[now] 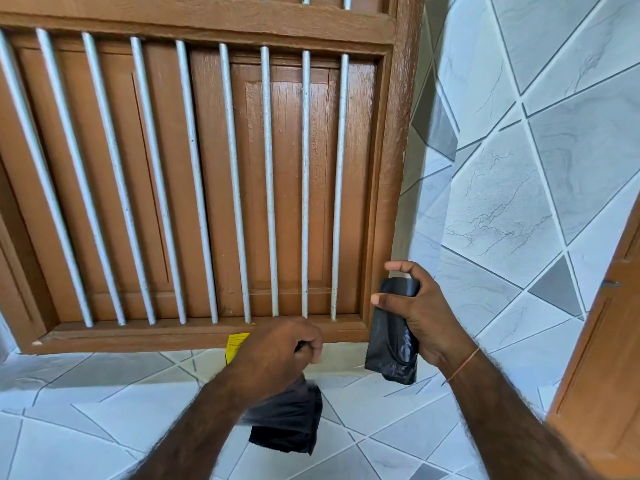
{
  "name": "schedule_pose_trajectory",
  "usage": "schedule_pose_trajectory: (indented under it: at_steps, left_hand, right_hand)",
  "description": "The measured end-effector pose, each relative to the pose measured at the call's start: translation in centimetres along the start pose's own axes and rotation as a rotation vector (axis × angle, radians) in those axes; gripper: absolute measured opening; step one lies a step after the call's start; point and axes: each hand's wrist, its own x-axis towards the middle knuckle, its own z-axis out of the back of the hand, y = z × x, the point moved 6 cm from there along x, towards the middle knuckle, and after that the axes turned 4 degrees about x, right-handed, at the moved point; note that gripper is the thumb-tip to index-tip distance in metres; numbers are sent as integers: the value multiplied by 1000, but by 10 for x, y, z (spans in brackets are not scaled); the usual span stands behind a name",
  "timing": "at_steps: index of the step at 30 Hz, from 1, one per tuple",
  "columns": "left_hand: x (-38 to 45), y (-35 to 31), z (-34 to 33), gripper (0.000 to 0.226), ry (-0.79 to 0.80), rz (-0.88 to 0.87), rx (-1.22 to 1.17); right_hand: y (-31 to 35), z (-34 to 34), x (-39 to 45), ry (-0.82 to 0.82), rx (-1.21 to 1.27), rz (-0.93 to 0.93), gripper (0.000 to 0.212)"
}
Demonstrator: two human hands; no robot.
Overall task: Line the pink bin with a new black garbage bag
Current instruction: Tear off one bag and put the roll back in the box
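My right hand grips a roll of black garbage bags, its loose end hanging down below the fingers. My left hand is closed on a separate folded black garbage bag, which hangs blurred beneath the fist. The two pieces are apart, with a gap of tiled wall between them. The pink bin is not in view.
A brown wooden window frame with white vertical bars and closed shutters fills the wall ahead. Grey and white tiles cover the wall below and to the right. A yellow label peeks out behind my left hand. A brown wooden door edge stands at right.
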Motion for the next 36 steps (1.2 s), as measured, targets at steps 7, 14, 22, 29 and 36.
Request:
schedule_pose_trajectory:
  at_steps: [7,14,22,29,36]
  left_hand:
    - [-15,12,12,14,-216,217,167]
    - [-23,-48,-11,28,-328,-46,76]
    - [-21,-40,-50,62,-249,143,64]
    - [-21,-28,-57,50,-216,231,-37]
    - [-18,-22,-46,40,-226,204,-33]
  right_hand:
    - [-12,6,2,-105,92,-34,49]
    - [-27,-14,-3,-270,157,-37,35]
    - [-41,-30,-3,-350,363,-183,17]
    - [-57,-32,-6,-351,460,-317,12]
    - [-46,-25,-9,-287,171,-122,30]
